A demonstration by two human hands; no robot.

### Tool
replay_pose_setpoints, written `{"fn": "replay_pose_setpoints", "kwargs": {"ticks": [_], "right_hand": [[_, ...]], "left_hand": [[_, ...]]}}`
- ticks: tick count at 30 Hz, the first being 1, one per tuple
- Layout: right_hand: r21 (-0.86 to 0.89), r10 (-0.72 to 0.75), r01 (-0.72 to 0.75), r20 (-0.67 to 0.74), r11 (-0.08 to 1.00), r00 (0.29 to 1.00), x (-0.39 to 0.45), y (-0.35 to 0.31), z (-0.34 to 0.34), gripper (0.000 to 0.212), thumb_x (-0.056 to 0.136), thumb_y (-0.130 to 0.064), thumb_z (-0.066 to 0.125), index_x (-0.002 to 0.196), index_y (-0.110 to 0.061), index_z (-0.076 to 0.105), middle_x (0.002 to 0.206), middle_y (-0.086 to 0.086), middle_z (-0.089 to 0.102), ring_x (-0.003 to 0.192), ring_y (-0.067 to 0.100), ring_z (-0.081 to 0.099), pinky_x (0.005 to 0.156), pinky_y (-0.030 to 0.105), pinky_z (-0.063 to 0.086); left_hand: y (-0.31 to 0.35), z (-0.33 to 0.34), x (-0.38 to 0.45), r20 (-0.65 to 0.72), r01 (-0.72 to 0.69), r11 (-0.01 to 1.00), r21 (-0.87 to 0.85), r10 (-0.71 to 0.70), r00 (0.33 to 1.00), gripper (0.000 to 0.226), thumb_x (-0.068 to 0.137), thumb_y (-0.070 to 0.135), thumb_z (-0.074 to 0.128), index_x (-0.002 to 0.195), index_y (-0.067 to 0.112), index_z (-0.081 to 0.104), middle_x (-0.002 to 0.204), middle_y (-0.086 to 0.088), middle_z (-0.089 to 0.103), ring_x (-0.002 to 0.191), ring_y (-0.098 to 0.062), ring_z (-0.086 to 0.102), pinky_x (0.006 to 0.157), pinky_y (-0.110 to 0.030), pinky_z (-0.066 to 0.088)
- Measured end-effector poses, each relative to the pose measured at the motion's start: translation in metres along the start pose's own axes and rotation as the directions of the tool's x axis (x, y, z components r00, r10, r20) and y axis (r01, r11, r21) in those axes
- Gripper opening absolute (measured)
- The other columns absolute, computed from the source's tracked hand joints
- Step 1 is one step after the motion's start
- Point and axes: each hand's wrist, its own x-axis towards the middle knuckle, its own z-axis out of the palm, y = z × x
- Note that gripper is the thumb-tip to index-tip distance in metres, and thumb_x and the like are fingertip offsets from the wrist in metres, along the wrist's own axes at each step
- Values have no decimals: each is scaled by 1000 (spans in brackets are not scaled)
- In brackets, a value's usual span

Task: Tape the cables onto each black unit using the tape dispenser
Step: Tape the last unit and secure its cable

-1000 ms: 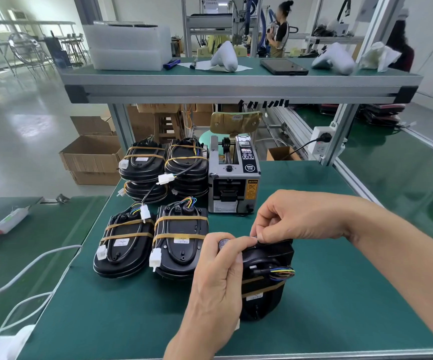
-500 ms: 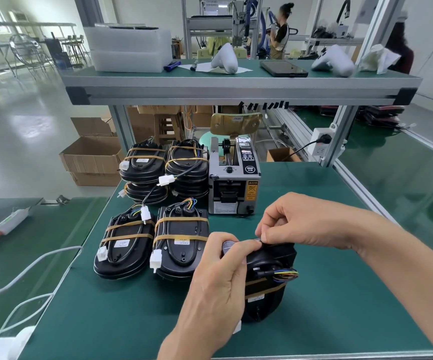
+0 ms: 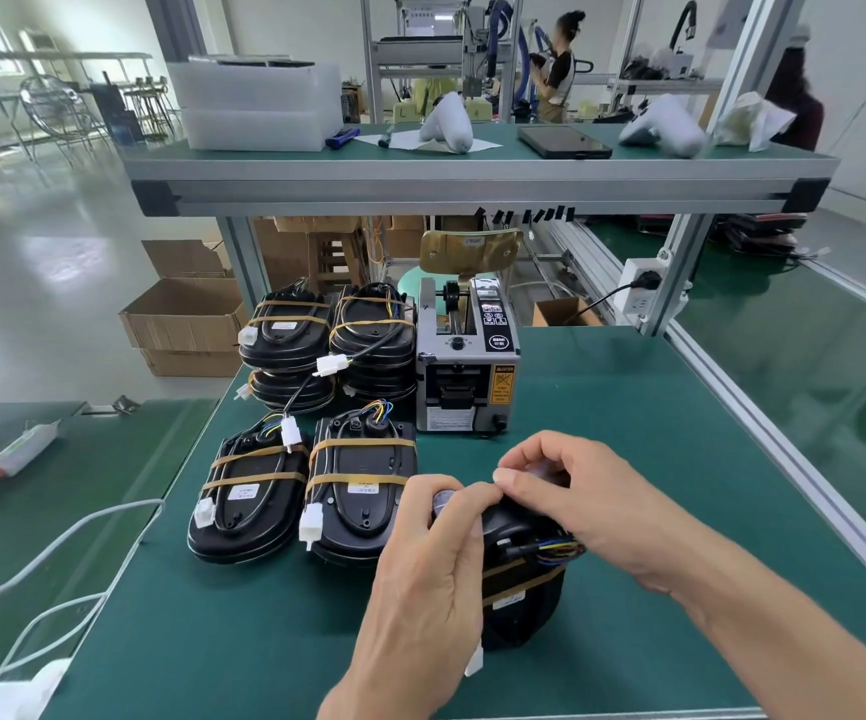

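Observation:
A black unit stands on the green table near the front, with coloured cable wires at its top and tan tape across it. My left hand grips the unit's left side. My right hand pinches a small translucent strip of tape above the unit's top, fingertips close to my left thumb. The grey tape dispenser stands behind the hands. Two taped black units lie flat to the left.
Two stacks of taped black units stand at the back left beside the dispenser. An aluminium shelf spans overhead. White cables trail at the left. Cardboard boxes sit on the floor. A person works far behind.
My right hand has shifted slightly left and down toward my left thumb, over the top of the unit. The left hand keeps its hold on the unit.

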Motion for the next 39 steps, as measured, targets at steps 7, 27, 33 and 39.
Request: {"fn": "replay_pose_setpoints", "kwargs": {"ticks": [7, 27, 33, 39], "right_hand": [[95, 11, -9, -24, 995, 1000, -5, 3, 7, 8, 90, -41, 78, 92, -41, 70, 92, -8, 74, 77, 4, 66, 67, 18, 49], [590, -82, -4, 118, 807, 990, -8, 40, 0, 43, 98, -42, 56, 139, -29, 59, 135, 1, 69, 127, 18, 64, 110, 35, 49], [535, -212, 24, 292, 845, 933, -28, 105, 5, 55, 100, -10, 62, 152, -12, 46, 155, 8, 53, 147, 26, 46, 123, 40, 34], [452, -231, 142, 146, 881, 962, -24, 108, 16, 45, 102, -16, 64, 146, -15, 56, 145, 9, 63, 138, 24, 56, 109, 23, 43]], "left_hand": [[-1, 1, -1, -30, -19, 999, -39, 17, 999, 26, 112, 25, 42, 124, 19, 64, 116, 5, 57, 108, -20, 62, 93, -22, 47], [-4, -2, -2, -46, -1, 996, -88, -3, 999, 21, 114, 22, 45, 123, 27, 63, 115, 11, 59, 112, -19, 61, 95, -16, 43], [-4, -8, -3, -45, 26, 996, -85, -30, 999, 25, 111, 19, 43, 121, 31, 63, 115, 14, 59, 114, -21, 60, 95, -16, 43], [-3, 3, 5, -90, 68, 993, -97, -77, 993, 23, 110, 18, 46, 123, 28, 64, 121, 15, 60, 123, -18, 60, 100, -16, 42]]}}
